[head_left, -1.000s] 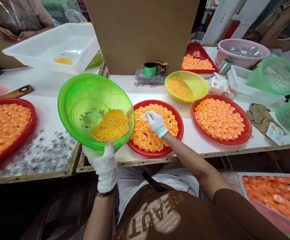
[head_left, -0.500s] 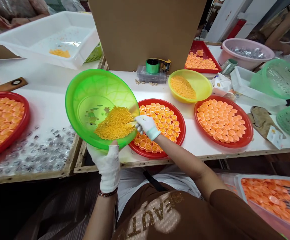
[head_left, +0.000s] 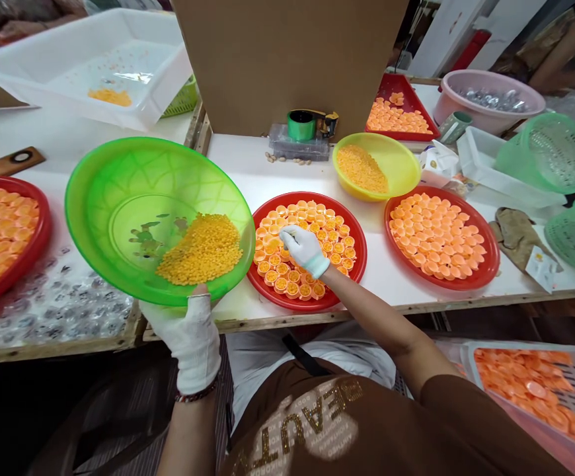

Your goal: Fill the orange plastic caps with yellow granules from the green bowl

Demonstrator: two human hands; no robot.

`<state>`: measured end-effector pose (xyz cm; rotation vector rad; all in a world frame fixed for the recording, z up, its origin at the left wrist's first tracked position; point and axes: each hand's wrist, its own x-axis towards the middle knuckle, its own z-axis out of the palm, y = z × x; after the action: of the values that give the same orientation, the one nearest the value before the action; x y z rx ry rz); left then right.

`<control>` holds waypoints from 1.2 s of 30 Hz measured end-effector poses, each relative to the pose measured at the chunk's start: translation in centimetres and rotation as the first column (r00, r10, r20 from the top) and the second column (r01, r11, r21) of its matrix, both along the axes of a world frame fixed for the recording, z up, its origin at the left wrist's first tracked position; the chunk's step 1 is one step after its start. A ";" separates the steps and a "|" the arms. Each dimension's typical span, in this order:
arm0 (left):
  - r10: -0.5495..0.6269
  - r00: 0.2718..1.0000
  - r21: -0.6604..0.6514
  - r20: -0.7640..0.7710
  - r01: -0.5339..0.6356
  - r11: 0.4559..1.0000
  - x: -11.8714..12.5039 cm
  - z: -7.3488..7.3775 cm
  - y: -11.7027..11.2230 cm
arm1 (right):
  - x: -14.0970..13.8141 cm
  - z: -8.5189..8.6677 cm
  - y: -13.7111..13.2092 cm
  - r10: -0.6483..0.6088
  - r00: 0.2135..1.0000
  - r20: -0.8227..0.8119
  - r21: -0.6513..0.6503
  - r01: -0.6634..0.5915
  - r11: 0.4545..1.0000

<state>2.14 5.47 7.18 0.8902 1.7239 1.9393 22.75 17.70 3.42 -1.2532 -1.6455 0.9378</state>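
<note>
My left hand (head_left: 188,337), in a white glove, grips the near rim of a green plastic basin (head_left: 119,168), thumb over the edge. The basin is tilted, and a heap of small yellow beads (head_left: 203,251) lies in its lower right part. My gloved right hand (head_left: 303,248) is closed in a pinch over a round red tray (head_left: 361,258). A small pale scoop (head_left: 271,246) seems to stick out from its fingers, hard to see against the orange pieces. Small round orange cups (head_left: 292,289) cover that tray, many with yellow beads inside.
A yellow bowl of beads (head_left: 401,165) stands behind, and red trays of orange pieces (head_left: 490,258) lie on either side. Green tape (head_left: 301,125) rests before a cardboard box (head_left: 287,59). A white tub (head_left: 163,86) is at the back left. Other people are at the far edges.
My right hand has left the basin's heap of beads and moved over the red tray of cups. My left hand has shifted the green basin left, away from the tray.
</note>
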 end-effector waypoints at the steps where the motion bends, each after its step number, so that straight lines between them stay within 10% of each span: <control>1: -0.005 1.000 0.017 0.000 0.005 1.000 0.1 0.0 0.0 | 0.0 -0.1 0.0 -0.014 1.000 -0.009 0.000 0.014 1.000; 7: -0.070 0.997 0.044 0.024 0.069 0.997 0.9 0.1 0.1 | -0.2 1.7 0.8 -0.165 0.942 -0.291 -0.295 0.075 0.953; 15: -0.172 0.985 0.089 0.026 0.169 0.982 2.4 -0.2 0.7 | -4.0 2.1 0.5 0.063 0.984 -0.169 -0.209 -0.098 0.973; 23: -0.089 0.996 0.040 0.032 0.088 0.995 1.3 -0.6 0.4 | -3.4 1.9 1.3 -0.182 0.858 -0.480 -0.519 -0.110 0.847; 36: -0.001 0.999 0.014 -0.050 0.001 1.000 -0.3 -0.4 0.0 | -0.9 0.0 1.9 -0.001 1.000 0.024 0.071 -0.001 0.997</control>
<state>1.83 5.46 6.79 0.9522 1.7399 1.9458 21.83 19.61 3.47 -1.2207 -1.6834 0.8599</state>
